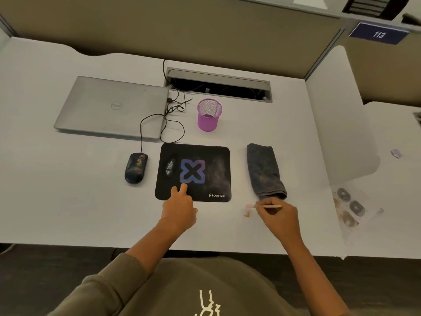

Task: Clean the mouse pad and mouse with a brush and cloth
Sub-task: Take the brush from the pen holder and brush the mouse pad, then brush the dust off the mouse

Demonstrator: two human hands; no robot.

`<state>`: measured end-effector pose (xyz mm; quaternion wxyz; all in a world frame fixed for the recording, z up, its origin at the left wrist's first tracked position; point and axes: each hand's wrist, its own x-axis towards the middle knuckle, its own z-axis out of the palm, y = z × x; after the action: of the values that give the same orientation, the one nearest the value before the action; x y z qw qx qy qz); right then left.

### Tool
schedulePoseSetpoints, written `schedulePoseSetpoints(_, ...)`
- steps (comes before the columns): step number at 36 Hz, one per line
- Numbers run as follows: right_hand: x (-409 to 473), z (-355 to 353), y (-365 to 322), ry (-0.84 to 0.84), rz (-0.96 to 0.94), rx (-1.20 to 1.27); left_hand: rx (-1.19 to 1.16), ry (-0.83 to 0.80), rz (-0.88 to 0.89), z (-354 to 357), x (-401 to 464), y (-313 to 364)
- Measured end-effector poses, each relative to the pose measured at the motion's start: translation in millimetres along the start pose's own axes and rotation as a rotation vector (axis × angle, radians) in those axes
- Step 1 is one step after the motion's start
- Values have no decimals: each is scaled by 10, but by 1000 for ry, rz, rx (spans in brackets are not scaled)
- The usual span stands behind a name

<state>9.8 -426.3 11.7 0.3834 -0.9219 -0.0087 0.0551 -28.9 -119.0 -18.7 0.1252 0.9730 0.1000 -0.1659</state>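
A black mouse pad with a blue-purple X and dusty smears lies in the middle of the white desk. My left hand rests on its near edge, two fingers pressed on the pad. Left of the pad sits a dusty black wired mouse. A folded dark grey cloth lies right of the pad. My right hand grips a thin pale brush, its handle level and its bristled tip pointing left just above the desk, in front of the cloth.
A shut silver laptop lies at the back left, with the mouse cable looped beside it. A purple mesh pen cup stands behind the pad. An open cable tray is at the back. A white divider rises on the right.
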Motion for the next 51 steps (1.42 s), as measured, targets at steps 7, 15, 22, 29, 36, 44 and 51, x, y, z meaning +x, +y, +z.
schedulePoseSetpoints(7, -24, 185, -400, 106, 82, 132, -100, 47, 62, -163, -16, -218)
schedulePoseSetpoints(15, 152, 728, -1062, 0, 44, 228, -333, 195, -44, -574, -67, -838)
schedulePoseSetpoints(22, 585, 1457, -1799, -153, 9, 328, -543, 335, -233, -713, -148, -1588)
schedulePoseSetpoints(29, 1012, 2074, -2457, -203, -109, 327, -791, 267, -400, -626, 16, -2059)
schedulePoseSetpoints(36, 1184, 2462, -2575, -231, -168, 197, -1092, 145, -520, -588, 210, -2115)
schedulePoseSetpoints(44, 1130, 2561, -2618, -282, -234, 145, -1214, 131, -518, -598, 295, -2109)
schedulePoseSetpoints(51, 990, 2530, -2636, -310, -293, 145, -1250, 130, -515, -597, 325, -2113)
